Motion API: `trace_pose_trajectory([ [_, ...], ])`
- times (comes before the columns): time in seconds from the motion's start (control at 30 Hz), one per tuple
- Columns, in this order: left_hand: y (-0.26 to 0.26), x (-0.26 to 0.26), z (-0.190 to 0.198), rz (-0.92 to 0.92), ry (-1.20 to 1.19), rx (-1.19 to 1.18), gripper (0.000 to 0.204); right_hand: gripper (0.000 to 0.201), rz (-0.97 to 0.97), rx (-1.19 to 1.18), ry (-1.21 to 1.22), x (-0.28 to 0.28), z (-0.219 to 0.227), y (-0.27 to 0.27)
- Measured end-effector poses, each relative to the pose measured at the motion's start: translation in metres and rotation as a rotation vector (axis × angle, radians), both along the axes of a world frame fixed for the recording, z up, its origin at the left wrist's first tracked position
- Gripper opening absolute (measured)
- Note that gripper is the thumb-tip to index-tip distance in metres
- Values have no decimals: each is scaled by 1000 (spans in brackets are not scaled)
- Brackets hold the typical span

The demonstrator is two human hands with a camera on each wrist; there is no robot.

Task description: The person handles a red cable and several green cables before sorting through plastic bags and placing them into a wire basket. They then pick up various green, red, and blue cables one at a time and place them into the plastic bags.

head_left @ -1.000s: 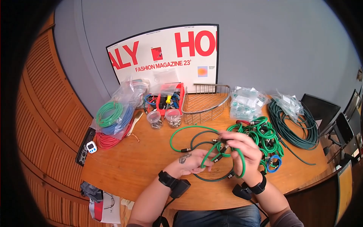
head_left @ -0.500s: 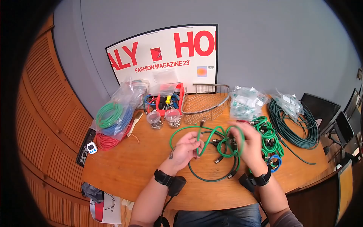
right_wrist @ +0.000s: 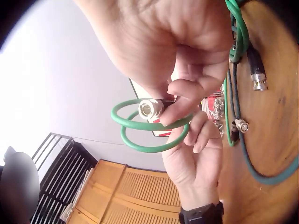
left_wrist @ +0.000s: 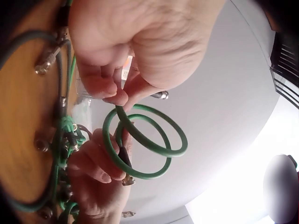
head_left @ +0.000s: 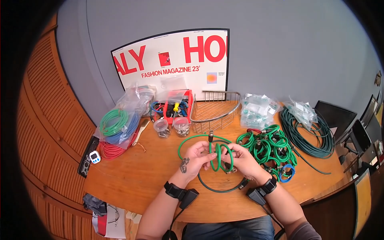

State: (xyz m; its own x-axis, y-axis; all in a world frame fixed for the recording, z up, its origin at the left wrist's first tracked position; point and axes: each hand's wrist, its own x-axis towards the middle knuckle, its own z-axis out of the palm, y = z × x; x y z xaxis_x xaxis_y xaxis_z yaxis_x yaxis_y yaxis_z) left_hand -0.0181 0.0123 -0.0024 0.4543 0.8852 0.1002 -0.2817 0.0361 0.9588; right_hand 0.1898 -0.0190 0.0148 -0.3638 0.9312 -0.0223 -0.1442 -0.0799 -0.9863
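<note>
Between the two hands, above the table, a green cable (head_left: 219, 158) with metal twist-on connectors hangs in small round loops. My left hand (head_left: 196, 158) pinches it between thumb and fingers, and one connector (head_left: 211, 137) points up above that grip. Close on the other side, my right hand (head_left: 245, 161) pinches the cable's other end just behind its silver connector (right_wrist: 149, 109). In the left wrist view the loops (left_wrist: 135, 133) lie side by side, slightly spread. Below the hands, a dark green cable (head_left: 216, 191) curves over the tabletop.
To the right lies a tangled pile of green cables (head_left: 262, 154) with a blue loop (head_left: 294, 173). Farther back are a wire basket (head_left: 216, 118), bagged connectors (head_left: 258, 112), a dark cable coil (head_left: 326, 148), a red bin (head_left: 169, 120) and clear tubs (head_left: 161, 127). Bagged cables (head_left: 114, 122) sit left.
My right hand has moved left and down to meet the left hand. The green cable, looser half a second ago, now forms tighter loops between them.
</note>
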Motion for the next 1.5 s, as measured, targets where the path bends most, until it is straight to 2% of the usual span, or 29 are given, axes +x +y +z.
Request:
trace_pose_trajectory([
  [0.23, -3, 4, 7, 59, -72, -67, 25, 20, 89, -43, 139, 2, -3, 0],
  [0.3, -2, 4, 6, 89, -104, -117, 24, 33, 69, -133, 184, 2, -2, 0],
  [0.43, -3, 2, 8, 158, -144, -78, 33, 41, 145, -219, 341, 5, 1, 0],
  [0.5, -3, 2, 9, 173, -150, -73, 35, 44, 175, -87, 190, 7, 0, -1],
  [0.63, -3, 0, 8, 203, -173, -142, 34, 44, 90, 11, 139, 1, -12, 2],
  [0.73, -4, 4, 6, 183, -216, -234, 34, 40, -18, 121, 146, 1, -21, 4],
  [0.8, -4, 7, 0, 155, -250, -290, 35, 26, -128, 215, 41, -2, -19, 1],
  [0.87, -2, 7, -6, 43, -282, -375, 35, 23, -143, 283, 10, -4, -21, 3],
  [0.93, -4, 8, -4, 57, -281, -373, 38, 21, -157, 350, -20, -5, -23, 3],
  [1.0, -7, 9, 3, 211, -227, -199, 39, 21, -273, 385, -39, -5, -24, 2],
  [1.03, -5, 9, 4, 211, -227, -199, 39, 21, -273, 385, -39, -5, -24, 2],
  [1.1, -2, 6, 5, 350, -197, -80, 40, 21, -464, 712, -327, -4, -23, 5],
  [1.23, -1, 10, 3, 396, -172, -33, 37, 24, -444, 680, -226, -10, -18, 2],
  [1.3, -1, 12, -2, 420, -38, 58, 36, 28, -346, 340, -6, -11, -20, -1],
  [1.43, 1, 13, -7, 414, 12, 118, 32, 27, -327, 291, -36, -8, -15, -3],
  [1.5, 0, 14, -7, 432, 4, 136, 29, 22, -335, 275, 76, -10, -15, -3],
])
